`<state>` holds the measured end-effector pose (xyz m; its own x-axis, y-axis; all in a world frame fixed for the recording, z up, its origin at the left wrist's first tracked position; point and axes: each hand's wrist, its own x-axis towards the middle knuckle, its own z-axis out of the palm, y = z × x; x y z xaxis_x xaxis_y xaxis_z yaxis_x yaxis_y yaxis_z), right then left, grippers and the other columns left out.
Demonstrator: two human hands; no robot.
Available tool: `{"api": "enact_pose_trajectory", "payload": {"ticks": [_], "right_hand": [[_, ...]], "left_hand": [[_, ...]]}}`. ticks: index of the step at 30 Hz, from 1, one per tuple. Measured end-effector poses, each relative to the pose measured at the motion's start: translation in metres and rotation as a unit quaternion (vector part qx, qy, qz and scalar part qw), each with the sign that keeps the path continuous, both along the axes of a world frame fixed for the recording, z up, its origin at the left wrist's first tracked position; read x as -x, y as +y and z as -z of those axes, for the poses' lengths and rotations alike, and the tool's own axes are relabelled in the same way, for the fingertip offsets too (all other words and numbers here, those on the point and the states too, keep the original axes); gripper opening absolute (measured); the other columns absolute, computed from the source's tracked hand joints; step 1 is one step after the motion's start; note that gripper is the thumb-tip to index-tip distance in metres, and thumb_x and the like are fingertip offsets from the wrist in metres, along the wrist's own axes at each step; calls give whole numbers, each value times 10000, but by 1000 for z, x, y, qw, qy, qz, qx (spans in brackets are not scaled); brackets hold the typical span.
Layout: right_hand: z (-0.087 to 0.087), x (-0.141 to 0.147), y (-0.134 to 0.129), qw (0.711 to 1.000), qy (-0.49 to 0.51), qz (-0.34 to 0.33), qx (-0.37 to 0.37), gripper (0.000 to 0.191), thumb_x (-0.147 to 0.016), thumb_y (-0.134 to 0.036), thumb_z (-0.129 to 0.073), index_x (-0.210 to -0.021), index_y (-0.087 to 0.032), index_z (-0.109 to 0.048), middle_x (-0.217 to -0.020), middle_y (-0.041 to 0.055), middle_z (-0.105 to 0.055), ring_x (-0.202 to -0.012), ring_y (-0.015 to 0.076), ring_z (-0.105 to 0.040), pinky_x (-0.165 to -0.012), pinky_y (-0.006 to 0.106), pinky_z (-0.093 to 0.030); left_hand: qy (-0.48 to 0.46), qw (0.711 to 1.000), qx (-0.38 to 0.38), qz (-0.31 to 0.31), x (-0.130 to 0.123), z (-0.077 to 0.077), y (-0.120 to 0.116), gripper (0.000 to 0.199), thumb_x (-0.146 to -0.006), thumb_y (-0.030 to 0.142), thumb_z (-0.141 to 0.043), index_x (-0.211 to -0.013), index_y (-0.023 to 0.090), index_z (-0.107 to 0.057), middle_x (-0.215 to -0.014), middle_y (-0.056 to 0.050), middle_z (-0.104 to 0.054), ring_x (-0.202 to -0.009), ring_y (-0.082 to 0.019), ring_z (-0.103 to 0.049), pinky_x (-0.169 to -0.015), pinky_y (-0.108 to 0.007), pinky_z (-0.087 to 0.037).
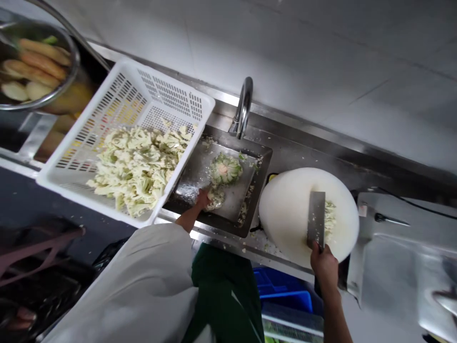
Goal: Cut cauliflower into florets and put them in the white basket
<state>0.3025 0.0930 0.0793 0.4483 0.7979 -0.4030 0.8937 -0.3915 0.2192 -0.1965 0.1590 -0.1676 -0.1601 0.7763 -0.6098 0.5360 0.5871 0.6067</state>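
Note:
My right hand [324, 263] is closed round the handle of a cleaver [316, 216], whose broad blade lies over a thick round white chopping board [285, 214]. Small cauliflower scraps [330, 220] lie on the board, just right of the blade. My left hand [203, 198] reaches into a shallow metal tray [233, 202], its fingers on a pale cauliflower [216, 197]; part of the grip is hidden. Farther back in the tray sits another cauliflower [224, 169], with green leaves and its cut stem facing up. Crumbs are scattered in the tray.
A white perforated basket [80, 183] holding many cauliflower florets [139, 164] stands left of the tray. Behind the tray rises a curved faucet [245, 105]. A pot [76, 62] with carrots [43, 64] is at far left. Blue crates [285, 297] sit under the counter.

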Motion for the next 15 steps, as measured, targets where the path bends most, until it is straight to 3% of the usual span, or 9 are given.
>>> {"api": "enact_pose_trajectory", "payload": {"ticks": [4, 9, 12, 15], "right_hand": [[4, -9, -1, 999, 12, -18, -23, 438, -1025, -355, -479, -1176, 5, -677, -849, 228, -744, -793, 320, -715, -701, 344, -455], [-1, -9, -1, 996, 72, -13, -44, 423, -1015, -322, -461, -1175, -1, -685, -863, 227, -744, -808, 291, -707, -728, 329, -453], [-2, -16, 2, 994, 95, -11, -49, 442, -1038, -347, -426, -1171, -8, -675, -913, 237, -747, -852, 288, -707, -757, 325, -448], [-1, -22, 3, 992, 116, -9, -44, 444, -1052, -347, -401, -1169, -11, -667, -970, 243, -747, -900, 289, -708, -784, 324, -448]], "left_hand": [[-51, 997, -10, -58, -8, -15, -9, 614, -623, 434, -926, -1097, 139, -670, -1143, -140, -608, -1128, -320, -593, -1008, -416, -488], [-169, 984, 2, -52, -22, -48, -7, 674, -776, 623, -752, -1229, 139, -629, -1004, -104, -707, -907, -224, -681, -817, -356, -572], [-231, 970, 3, -72, -39, -69, -1, 678, -875, 682, -604, -1308, 161, -599, -1039, -117, -736, -914, -229, -713, -794, -352, -598], [-199, 978, 2, -67, -61, -96, 0, 580, -1000, 609, -420, -1325, 170, -614, -1052, -132, -748, -1016, -276, -725, -843, -415, -621]]}}
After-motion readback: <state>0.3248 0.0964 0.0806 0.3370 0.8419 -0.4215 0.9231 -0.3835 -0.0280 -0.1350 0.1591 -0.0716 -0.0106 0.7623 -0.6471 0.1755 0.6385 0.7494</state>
